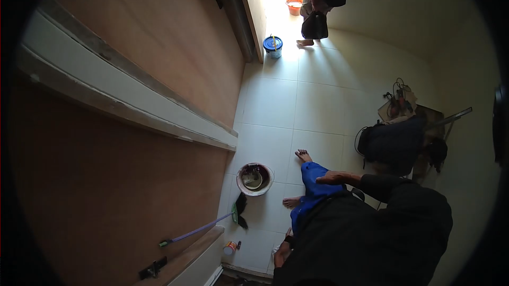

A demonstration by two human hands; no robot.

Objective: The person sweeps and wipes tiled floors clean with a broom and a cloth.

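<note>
My right hand (332,178) lies flat on my blue-trousered thigh, fingers spread, holding nothing. Lower down, my left hand (281,252) hangs beside my leg close to the tiled floor, a dark band on the wrist; something pale shows at its fingers, too small to tell whether it is held. My bare feet stand on the white tiles next to a round bucket (255,179) with tools inside. A brush with a purple handle (201,228) leans against the wooden panel, and a small can (229,248) stands on the floor near my left hand.
Tall brown wooden panels (132,74) with a white ledge fill the left. A blue pail (273,46) stands by the doorway, where another person (321,0) stands barefoot beside an orange bowl (294,5). A black bag (395,145) and tangled cables lie at the right wall.
</note>
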